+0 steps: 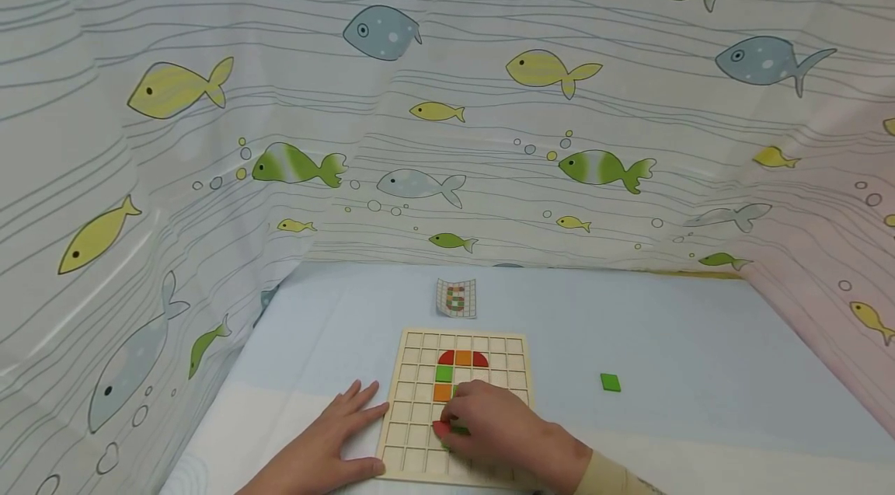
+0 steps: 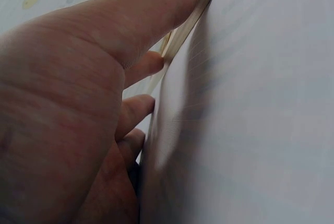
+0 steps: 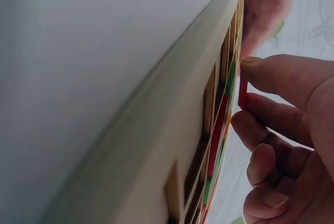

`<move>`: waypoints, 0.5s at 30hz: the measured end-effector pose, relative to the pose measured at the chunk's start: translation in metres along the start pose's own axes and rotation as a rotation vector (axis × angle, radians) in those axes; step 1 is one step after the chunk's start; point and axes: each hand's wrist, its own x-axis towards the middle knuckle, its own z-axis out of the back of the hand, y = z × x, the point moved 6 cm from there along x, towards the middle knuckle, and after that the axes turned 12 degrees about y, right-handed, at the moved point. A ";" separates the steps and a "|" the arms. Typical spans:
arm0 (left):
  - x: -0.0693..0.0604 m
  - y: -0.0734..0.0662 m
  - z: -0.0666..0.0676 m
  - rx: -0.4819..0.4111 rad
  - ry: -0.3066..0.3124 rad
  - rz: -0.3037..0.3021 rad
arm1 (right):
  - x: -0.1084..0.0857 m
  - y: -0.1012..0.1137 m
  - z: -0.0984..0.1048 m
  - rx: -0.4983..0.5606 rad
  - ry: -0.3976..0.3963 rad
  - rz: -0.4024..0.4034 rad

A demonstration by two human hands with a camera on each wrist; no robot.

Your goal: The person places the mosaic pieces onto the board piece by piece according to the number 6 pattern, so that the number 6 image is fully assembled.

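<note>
A wooden grid board (image 1: 405,437) lies on the table, with red, orange and green tiles set in some of its squares. Over its lower middle, my right hand (image 1: 499,425) pinches a red tile (image 3: 243,89) between thumb and index finger; the other fingers curl beneath. That hand covers part of the pattern. At the top of the pattern an orange tile (image 1: 463,358) sits between two red rounded tiles. Along the board's left edge rests my left hand (image 1: 332,437), its fingers spread and its thumb touching the lower corner.
Beyond the board lies a small pattern card (image 1: 456,298) with a coloured grid figure. To the right of the board is a loose green tile (image 1: 611,382) on the pale tablecloth (image 1: 685,371). A fish-print curtain (image 1: 489,145) encloses the table's back and sides.
</note>
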 end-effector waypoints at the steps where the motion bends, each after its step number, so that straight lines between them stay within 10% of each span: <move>1: 0.000 0.000 0.000 -0.001 0.002 -0.001 | 0.001 0.001 0.000 -0.008 0.006 -0.002; 15: -0.002 -0.004 0.001 0.031 -0.014 -0.027 | 0.003 0.002 -0.007 -0.037 0.039 -0.023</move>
